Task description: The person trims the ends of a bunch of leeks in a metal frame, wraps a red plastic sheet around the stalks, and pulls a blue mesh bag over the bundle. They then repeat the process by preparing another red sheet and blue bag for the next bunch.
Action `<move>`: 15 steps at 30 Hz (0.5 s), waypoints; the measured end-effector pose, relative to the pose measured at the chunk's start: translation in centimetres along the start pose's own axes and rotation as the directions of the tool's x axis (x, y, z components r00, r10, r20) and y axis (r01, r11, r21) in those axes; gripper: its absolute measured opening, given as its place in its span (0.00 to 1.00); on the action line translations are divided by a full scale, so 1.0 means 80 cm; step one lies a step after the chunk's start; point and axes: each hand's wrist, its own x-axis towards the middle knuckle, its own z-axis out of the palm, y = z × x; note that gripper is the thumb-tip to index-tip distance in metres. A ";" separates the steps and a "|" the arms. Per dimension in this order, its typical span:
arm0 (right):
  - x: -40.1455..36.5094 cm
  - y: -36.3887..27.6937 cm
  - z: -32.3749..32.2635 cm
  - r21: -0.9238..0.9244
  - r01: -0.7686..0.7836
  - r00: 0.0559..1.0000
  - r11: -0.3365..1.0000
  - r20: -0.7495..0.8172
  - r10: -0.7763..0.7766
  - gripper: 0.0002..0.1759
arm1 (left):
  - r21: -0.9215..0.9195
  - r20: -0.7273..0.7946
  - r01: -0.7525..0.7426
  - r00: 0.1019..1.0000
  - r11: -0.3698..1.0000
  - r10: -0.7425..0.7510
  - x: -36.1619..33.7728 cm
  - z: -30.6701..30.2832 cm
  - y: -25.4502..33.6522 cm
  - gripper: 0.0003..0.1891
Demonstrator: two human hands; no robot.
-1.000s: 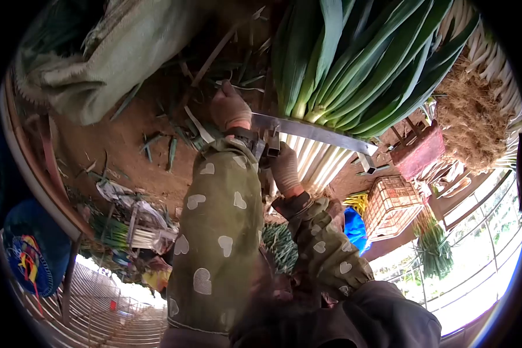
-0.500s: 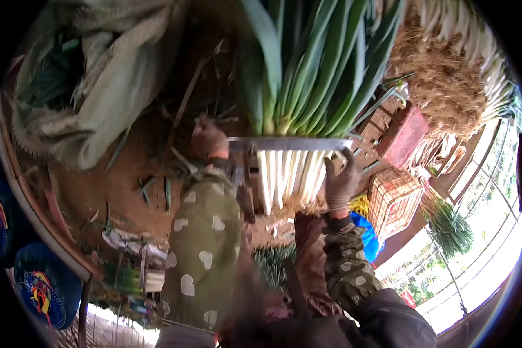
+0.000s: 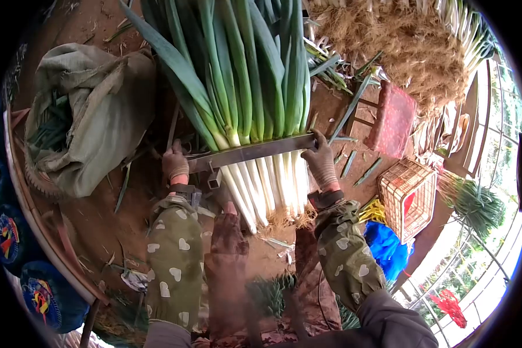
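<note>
Several big green onions [image 3: 267, 168] lie side by side, white stems and rooty ends toward me, dark green leaves pointing away. Across their stems runs a flat metal bar [image 3: 255, 151], slightly tilted, its right end higher in view. My left hand [image 3: 175, 164], in a knit glove, is closed at the bar's left end; the exact grip is partly hidden. My right hand [image 3: 320, 165], gloved too, has its fingers hooked over the bar's right end, beside the rightmost stem. Below the bar's left part sits a short square metal tube [image 3: 214, 178].
A cloth sack [image 3: 113, 116] holding green leaves stands at left. To the right are a red block-like seat [image 3: 392, 119], a wicker basket [image 3: 407, 197] and blue plastic [image 3: 387, 246]. Piled onions with brown roots [image 3: 388, 46] lie at far right. Leaf scraps litter the dirt floor.
My head view has shifted, so the onions and bar appear further left. The bar looks more tilted now. My right hand has its fingers over the bar's end more clearly than before.
</note>
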 end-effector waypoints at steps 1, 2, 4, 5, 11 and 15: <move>-0.006 0.003 -0.002 -0.027 0.015 1.000 1.000 -0.001 -0.015 0.37 | 0.013 -0.005 -0.028 1.000 1.000 0.028 0.006 0.004 -0.016 0.28; -0.008 0.002 -0.005 0.019 -0.031 0.999 0.999 0.018 0.031 0.37 | 0.054 -0.043 -0.048 0.998 0.997 0.050 0.005 0.012 -0.022 0.29; -0.020 0.014 -0.011 0.101 -0.131 0.989 0.986 0.075 0.124 0.39 | 0.141 -0.116 -0.068 0.990 0.988 0.085 -0.006 0.018 -0.039 0.30; -0.030 0.020 -0.017 0.108 -0.092 0.995 0.990 0.055 0.087 0.41 | 0.174 -0.097 -0.076 0.991 0.982 0.094 -0.019 0.021 -0.045 0.29; -0.074 0.068 -0.043 0.137 -0.257 0.953 0.957 0.200 0.227 0.44 | 0.194 0.170 -0.093 0.984 0.977 0.060 -0.070 0.014 -0.058 0.30; -0.011 0.033 -0.076 -0.165 0.104 0.978 0.981 0.197 -0.070 0.54 | -0.065 0.479 -0.264 0.837 0.962 0.262 -0.054 0.003 -0.028 0.39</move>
